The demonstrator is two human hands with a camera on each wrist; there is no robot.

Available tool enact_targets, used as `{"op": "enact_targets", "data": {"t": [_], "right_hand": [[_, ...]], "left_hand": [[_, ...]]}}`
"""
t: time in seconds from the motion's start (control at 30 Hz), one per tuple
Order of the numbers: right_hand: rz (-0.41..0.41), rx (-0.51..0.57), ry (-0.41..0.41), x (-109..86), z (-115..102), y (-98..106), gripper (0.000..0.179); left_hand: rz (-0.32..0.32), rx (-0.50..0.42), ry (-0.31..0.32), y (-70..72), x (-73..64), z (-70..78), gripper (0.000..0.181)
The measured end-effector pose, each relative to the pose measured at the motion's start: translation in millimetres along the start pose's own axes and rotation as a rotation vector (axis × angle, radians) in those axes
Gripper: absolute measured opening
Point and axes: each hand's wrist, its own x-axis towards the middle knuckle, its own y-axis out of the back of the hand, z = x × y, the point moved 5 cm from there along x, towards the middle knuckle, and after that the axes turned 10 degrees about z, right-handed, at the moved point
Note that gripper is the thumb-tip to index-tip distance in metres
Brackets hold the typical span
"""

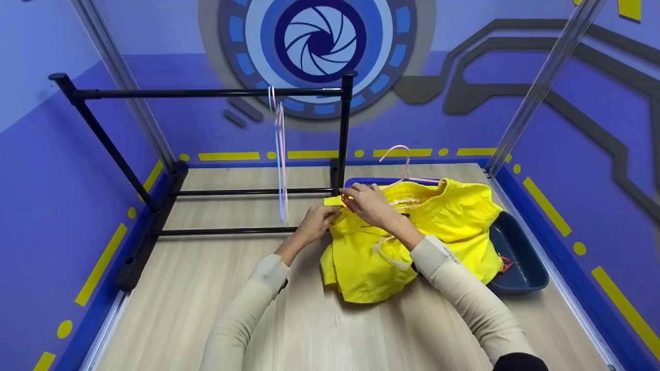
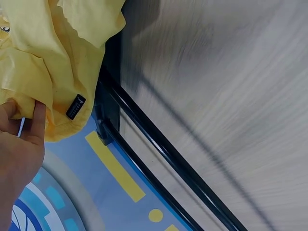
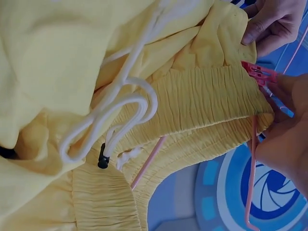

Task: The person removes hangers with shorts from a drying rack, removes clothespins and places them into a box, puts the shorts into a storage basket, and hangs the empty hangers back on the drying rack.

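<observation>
Yellow shorts [image 1: 371, 281] with a gathered waistband and a white drawstring [image 3: 139, 101] hang on a pink hanger [image 1: 407, 167], whose hook rises behind the waistband. At the waistband's left end, my right hand [image 1: 374, 206] pinches a red clothespin [image 3: 260, 73], its tip right at the fabric edge. Just left of it, my left hand [image 1: 315, 224] grips the yellow cloth between thumb and fingers; in the left wrist view a black label [image 2: 75, 106] shows on the cloth beside that hand [image 2: 21, 154]. Part of the hanger is hidden inside the shorts.
A black rack [image 1: 216, 93] stands at the left, with thin hangers [image 1: 281, 159] on its top bar. Behind the shorts shows the rim of a blue basket [image 1: 356, 180]. At the right sits a dark bin [image 1: 533, 270], with a red clip [image 1: 506, 264] near the shorts' edge.
</observation>
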Motion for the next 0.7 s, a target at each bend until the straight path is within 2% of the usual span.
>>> {"op": "enact_targets", "data": {"t": [0.07,0.2,0.27,0.37,0.53,0.7], "right_hand": [[-0.008,-0.001,-0.006,0.0,0.0,-1.1,0.037],[-0.019,0.000,-0.013,-0.3,-0.3,-2.1,0.039],[-0.008,0.023,-0.027,-0.1,-0.1,-1.3,0.036],[0.024,0.089,-0.044,0.6,0.0,1.2,0.027],[0.122,0.206,-0.029,-0.1,1.2,4.5,0.017],[0.277,0.272,0.012,-6.8,3.4,7.0,0.014]], "left_hand": [[0.006,0.011,0.002,-0.4,-0.5,0.0,0.029],[0.021,0.026,-0.035,-0.5,-0.4,1.9,0.028],[0.022,0.022,-0.048,-0.4,0.2,3.5,0.029],[0.008,0.009,-0.033,-0.4,0.7,5.1,0.030],[0.003,-0.020,0.007,2.1,0.2,6.7,0.030],[0.005,-0.086,0.041,4.4,-1.4,6.2,0.028]]}}
